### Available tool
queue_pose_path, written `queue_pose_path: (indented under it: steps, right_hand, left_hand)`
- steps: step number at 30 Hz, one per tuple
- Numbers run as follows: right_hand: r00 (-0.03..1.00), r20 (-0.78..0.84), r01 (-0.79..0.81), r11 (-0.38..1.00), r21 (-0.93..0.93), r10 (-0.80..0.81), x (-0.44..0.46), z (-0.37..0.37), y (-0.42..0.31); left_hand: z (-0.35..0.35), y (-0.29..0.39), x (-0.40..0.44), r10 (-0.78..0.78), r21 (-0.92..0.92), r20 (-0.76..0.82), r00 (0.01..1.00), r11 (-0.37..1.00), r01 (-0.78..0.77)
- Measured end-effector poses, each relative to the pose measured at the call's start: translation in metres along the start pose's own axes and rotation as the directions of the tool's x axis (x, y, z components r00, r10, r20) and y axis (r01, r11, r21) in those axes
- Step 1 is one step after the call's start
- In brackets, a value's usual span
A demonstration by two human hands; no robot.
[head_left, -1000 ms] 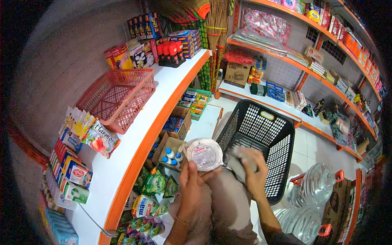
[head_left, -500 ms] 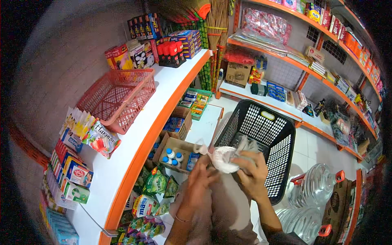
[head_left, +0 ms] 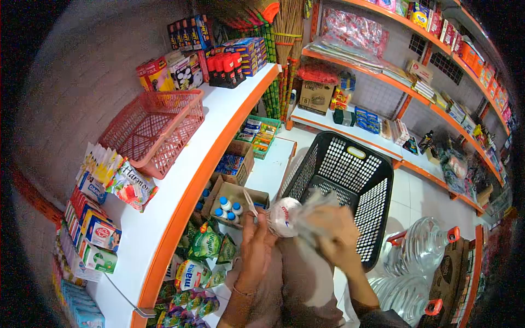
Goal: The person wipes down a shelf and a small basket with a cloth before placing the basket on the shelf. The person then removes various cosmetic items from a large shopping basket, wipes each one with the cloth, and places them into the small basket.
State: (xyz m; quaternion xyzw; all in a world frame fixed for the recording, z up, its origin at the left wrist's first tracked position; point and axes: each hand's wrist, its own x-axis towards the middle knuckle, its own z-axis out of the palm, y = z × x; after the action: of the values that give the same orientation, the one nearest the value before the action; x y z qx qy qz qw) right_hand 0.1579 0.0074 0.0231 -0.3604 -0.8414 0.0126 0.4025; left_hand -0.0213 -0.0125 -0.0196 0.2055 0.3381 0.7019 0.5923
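In front of my lap is a white round item (head_left: pixel 285 217) with red and blue print, its kind unclear, partly inside a clear plastic bag (head_left: pixel 318 210). My left hand (head_left: pixel 257 243) is closed at the item's left side, with a thin pale strip (head_left: pixel 250 201) sticking up from its fingers. On the other side, my right hand (head_left: pixel 334 235) grips the bunched plastic; motion blurs its fingers. Directly behind the hands stands a black perforated basket (head_left: pixel 377 218).
A white shelf with an orange edge (head_left: pixel 219 131) runs along my left, holding a pink basket (head_left: pixel 164 145). Below it are a carton of blue-capped bottles (head_left: pixel 227 210) and green pouches (head_left: pixel 205 243). Large clear water bottles (head_left: pixel 418 249) stand at right.
The round item has turned so its print shows and shifted slightly left. My right hand has moved from its rim to the plastic, which now stretches rightward. The pale strip stands more upright.
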Motion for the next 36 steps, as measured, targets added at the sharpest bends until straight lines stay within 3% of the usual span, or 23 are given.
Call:
queue_pose_path:
  steps: [2,6,10,13,14,17,20,21,25,26,30,33,34,35,36]
  right_hand:
    - [0.989,0.146,-0.003,0.999,0.047,-0.004,-0.017,0.026,-0.005]
    - [0.995,-0.046,0.098,0.978,0.183,-0.092,0.002,0.048,0.01]
    - [0.929,-0.237,-0.21,0.933,0.291,0.283,0.019,0.04,0.01]
    - [0.982,-0.158,-0.097,0.992,0.08,0.108,0.012,0.032,0.003]
    - [0.986,-0.168,0.015,1.0,0.014,-0.013,-0.001,0.046,0.005]
    - [0.987,0.097,0.132,0.991,-0.038,-0.128,-0.026,0.047,-0.006]
    - [0.982,0.058,0.166,0.97,0.177,-0.179,-0.035,0.042,0.027]
    - [0.98,0.044,0.177,0.953,0.245,-0.194,-0.036,0.038,0.037]
    - [0.984,-0.148,-0.098,0.995,0.028,0.101,-0.006,0.001,0.033]
    - [0.973,-0.213,-0.088,0.996,0.007,0.088,-0.004,0.0,0.028]
    - [0.994,-0.036,0.104,0.992,-0.077,-0.107,0.004,0.005,-0.004]
    - [0.997,0.045,0.062,0.997,0.038,-0.063,0.008,0.014,-0.009]
    - [0.997,0.078,-0.031,0.989,0.143,0.02,0.005,0.015,-0.005]
    - [0.999,0.044,-0.03,0.991,0.132,0.024,0.001,0.018,0.003]
    - [1.0,0.01,-0.028,0.992,0.121,0.027,-0.003,0.022,0.015]
  left_hand:
    - [-0.008,-0.006,0.0,0.011,0.166,0.055,0.998,0.986,-0.02]
    - [-0.009,-0.004,0.003,-0.031,0.214,0.005,0.999,0.976,0.03]
    - [-0.013,-0.002,0.004,-0.065,0.095,0.034,0.997,0.994,0.061]
    - [-0.01,-0.001,0.004,-0.038,-0.001,0.052,0.998,0.999,0.038]
    - [-0.011,-0.002,0.004,-0.044,-0.008,0.042,0.998,0.999,0.044]
    - [-0.021,-0.004,0.008,-0.046,-0.089,-0.008,0.999,0.995,0.045]
    - [-0.023,0.003,0.012,-0.065,-0.264,-0.035,0.997,0.963,0.053]
    - [-0.022,0.004,0.01,-0.046,-0.243,-0.045,0.998,0.969,0.034]
    - [-0.02,-0.006,0.007,0.016,-0.173,-0.031,0.999,0.985,-0.021]
    - [-0.02,-0.01,0.007,0.031,-0.154,-0.017,0.999,0.987,-0.033]
    - [0.003,-0.012,-0.007,0.224,0.285,0.141,0.964,0.924,-0.256]
    - [-0.005,-0.023,-0.004,0.276,0.268,-0.001,0.961,0.926,-0.266]
    - [-0.006,-0.018,-0.006,0.258,0.283,-0.002,0.966,0.927,-0.247]
    - [-0.004,-0.011,-0.008,0.24,0.299,-0.003,0.971,0.926,-0.228]
    - [0.005,-0.005,-0.009,0.243,0.19,0.014,0.97,0.952,-0.241]
